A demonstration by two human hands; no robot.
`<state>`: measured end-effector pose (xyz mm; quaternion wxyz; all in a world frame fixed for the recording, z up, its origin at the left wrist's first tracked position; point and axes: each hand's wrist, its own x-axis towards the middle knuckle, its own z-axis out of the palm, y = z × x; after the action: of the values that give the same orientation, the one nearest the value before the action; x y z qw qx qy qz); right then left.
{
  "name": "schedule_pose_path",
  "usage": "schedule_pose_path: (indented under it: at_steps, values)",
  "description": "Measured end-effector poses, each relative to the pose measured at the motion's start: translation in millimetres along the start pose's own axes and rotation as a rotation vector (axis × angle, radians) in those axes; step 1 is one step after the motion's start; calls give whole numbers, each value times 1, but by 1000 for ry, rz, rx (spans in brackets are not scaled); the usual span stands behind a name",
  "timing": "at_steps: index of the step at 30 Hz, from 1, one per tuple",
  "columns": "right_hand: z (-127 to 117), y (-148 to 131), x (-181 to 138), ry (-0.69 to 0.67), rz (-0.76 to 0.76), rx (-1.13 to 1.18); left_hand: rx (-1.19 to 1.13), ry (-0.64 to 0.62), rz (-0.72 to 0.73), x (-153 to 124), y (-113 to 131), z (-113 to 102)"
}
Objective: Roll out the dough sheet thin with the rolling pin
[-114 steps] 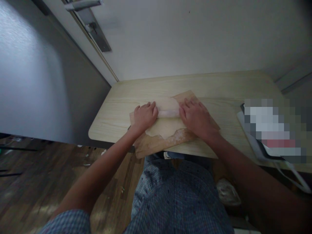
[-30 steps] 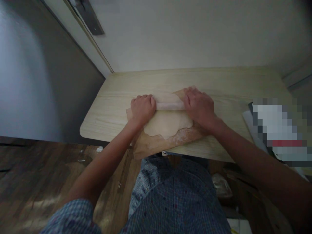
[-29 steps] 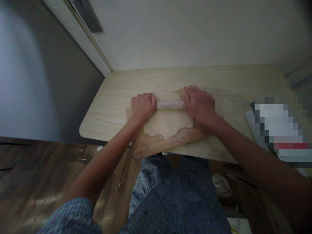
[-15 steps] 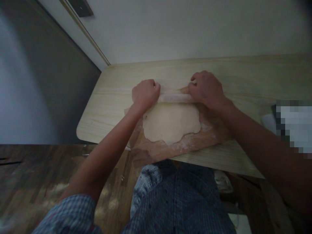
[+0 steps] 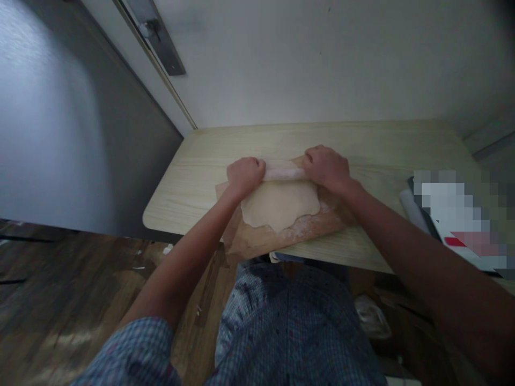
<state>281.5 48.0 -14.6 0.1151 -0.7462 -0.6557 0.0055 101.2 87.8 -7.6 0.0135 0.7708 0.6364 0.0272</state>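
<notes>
A pale, floured rolling pin (image 5: 284,174) lies across the far part of a flat sheet of dough (image 5: 281,203). My left hand (image 5: 247,176) is closed around the pin's left end, and my right hand (image 5: 326,167) grips its right end. The dough has an uneven, wavy near edge and spreads over a brown wooden board (image 5: 253,244) dusted with flour. Some dough shows beyond the pin on the far side. Both ends of the pin are hidden under my fingers.
The board sits on a light wood-grain table (image 5: 181,187) against a white wall or door with a metal handle plate (image 5: 159,37). A blurred-out flat item with a red mark (image 5: 454,242) rests at the right. Below stands a clear plastic container (image 5: 372,317).
The view has tilted up and pulled back, showing more of the door handle and table. Both hands stay on the rolling pin, still at the far part of the dough.
</notes>
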Motion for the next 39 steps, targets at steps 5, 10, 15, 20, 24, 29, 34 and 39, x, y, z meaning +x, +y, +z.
schedule_pose_path:
  at_steps: [5, 10, 15, 20, 24, 29, 34, 39]
  values:
    - [-3, -3, -21, 29, -52, 7, 39, 112, 101, -27, -3, 3]
    - [-8, -4, -47, 38, -142, -49, 47, 231, 220, -53, -7, 4]
    - [-4, 2, -74, 64, -270, -57, 29, 253, 288, -81, -14, 5]
    - [0, 6, -83, 69, -333, -93, 34, 202, 327, -91, -19, 4]
    - [-4, 5, -75, 75, -332, -145, 80, 177, 286, -78, -15, 2]
    - [-7, 0, -52, 69, -197, -110, 80, 184, 203, -54, -8, 3]
    - [-3, 2, -18, 9, -183, -32, 16, 115, 117, -23, -1, 2]
    - [3, 9, 14, -53, -177, 51, 22, -18, 91, 3, 3, -4]
